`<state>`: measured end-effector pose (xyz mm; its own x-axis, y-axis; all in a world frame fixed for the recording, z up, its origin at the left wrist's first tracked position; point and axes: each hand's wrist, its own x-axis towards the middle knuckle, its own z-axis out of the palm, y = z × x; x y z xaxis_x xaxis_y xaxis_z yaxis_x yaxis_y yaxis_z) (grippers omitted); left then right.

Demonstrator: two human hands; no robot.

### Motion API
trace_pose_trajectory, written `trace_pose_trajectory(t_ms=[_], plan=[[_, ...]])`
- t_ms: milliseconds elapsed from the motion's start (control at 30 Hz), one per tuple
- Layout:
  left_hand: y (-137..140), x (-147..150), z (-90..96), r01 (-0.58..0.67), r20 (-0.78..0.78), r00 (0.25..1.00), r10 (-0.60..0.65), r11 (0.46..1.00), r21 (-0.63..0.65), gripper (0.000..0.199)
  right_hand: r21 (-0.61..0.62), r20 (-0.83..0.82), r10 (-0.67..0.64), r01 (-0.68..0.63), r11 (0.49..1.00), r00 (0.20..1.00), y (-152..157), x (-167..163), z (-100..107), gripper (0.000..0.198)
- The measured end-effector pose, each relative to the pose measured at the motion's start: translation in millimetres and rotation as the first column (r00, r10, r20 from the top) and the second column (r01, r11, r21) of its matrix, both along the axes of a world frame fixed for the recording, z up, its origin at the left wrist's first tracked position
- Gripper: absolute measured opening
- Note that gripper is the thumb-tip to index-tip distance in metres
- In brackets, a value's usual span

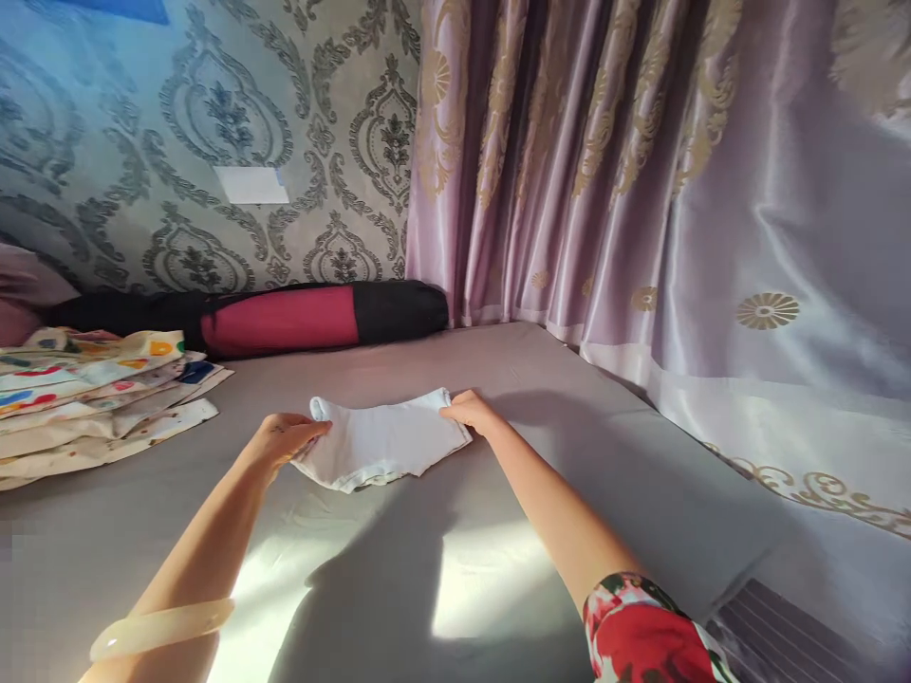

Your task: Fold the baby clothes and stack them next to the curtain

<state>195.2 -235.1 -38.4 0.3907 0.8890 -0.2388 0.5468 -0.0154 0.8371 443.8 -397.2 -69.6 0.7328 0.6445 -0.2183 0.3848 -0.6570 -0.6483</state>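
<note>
A small pale blue-white garment (pixel 388 438), shaped like a pair of shorts, is stretched out just over the grey bed sheet. My left hand (pixel 288 438) pinches its left edge, thumb on top. At the garment's upper right corner, my right hand (pixel 468 413) grips the edge between thumb and fingers. The upper edge sags slightly between the two hands, and a small fold curls up near the left one. The fingers beneath the cloth are partly hidden.
A stack of patterned, cream-coloured cloths (pixel 92 398) lies at the left. Along the patterned wall rests a long black and dark-pink bolster (pixel 285 318). Shiny lilac curtains (pixel 569 171) hang along the right side. The grey sheet (pixel 399 579) carries bright sun patches and arm shadows.
</note>
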Motion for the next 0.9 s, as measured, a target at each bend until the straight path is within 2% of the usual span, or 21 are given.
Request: trace_pose_trajectory(t_ms=[167, 333, 467, 633, 767, 900], plan=[[-20, 35, 30.7, -0.012, 0.029, 0.999, 0.015, 0.996, -0.092, 0.012, 0.003, 0.019, -0.045, 0.045, 0.999, 0.999, -24, 19, 18, 0.03], [-49, 80, 36.2, 0.084, 0.132, 0.989, -0.067, 0.989, -0.124, 0.017, -0.035, 0.071, -0.134, 0.136, 0.99, 0.988, -66, 57, 39, 0.028], [-74, 122, 28.2, 0.176, 0.233, 0.962, -0.145, 0.977, -0.12, 0.026, -0.094, 0.134, -0.256, 0.27, 0.958, 0.957, -101, 95, 58, 0.024], [-107, 178, 10.0, 0.32, 0.39, 0.883, -0.261, 0.943, -0.094, 0.03, -0.101, 0.205, -0.454, 0.48, 0.872, 0.867, -137, 136, 76, 0.018], [-136, 218, -3.7, 0.341, 0.459, 0.853, -0.249, 0.931, -0.128, 0.028, -0.051, 0.17, -0.546, 0.561, 0.826, 0.82, -154, 159, 76, 0.005], [-162, 249, -14.6, 0.379, 0.559, 0.798, -0.226, 0.909, -0.175, 0.025, 0.023, 0.136, -0.614, 0.617, 0.786, 0.777, -166, 176, 68, 0.009]])
